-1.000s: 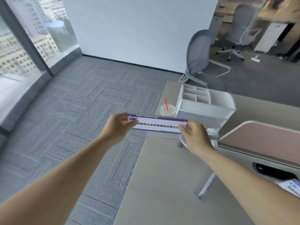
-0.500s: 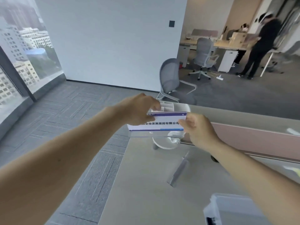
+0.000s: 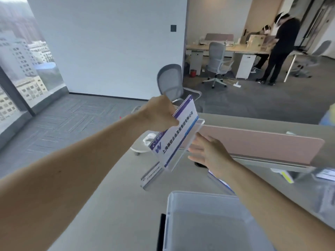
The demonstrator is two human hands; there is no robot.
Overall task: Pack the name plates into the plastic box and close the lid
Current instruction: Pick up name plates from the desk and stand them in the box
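Left hand (image 3: 159, 113): we see its fingers pinching the name plate's upper end.
Right hand (image 3: 208, 153): fingers spread, just beside its lower edge.
Name plate (image 3: 178, 134): tilted, in the air above the desk (image 3: 112, 205), beyond the open plastic box (image 3: 204, 198).

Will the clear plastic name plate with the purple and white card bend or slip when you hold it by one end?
Probably not bend: the clear plastic name plate with the purple and white card stays straight though only the left hand grips its top end. It may be slippery, since the plastic looks smooth and glossy. It seems light, held tilted by one hand.
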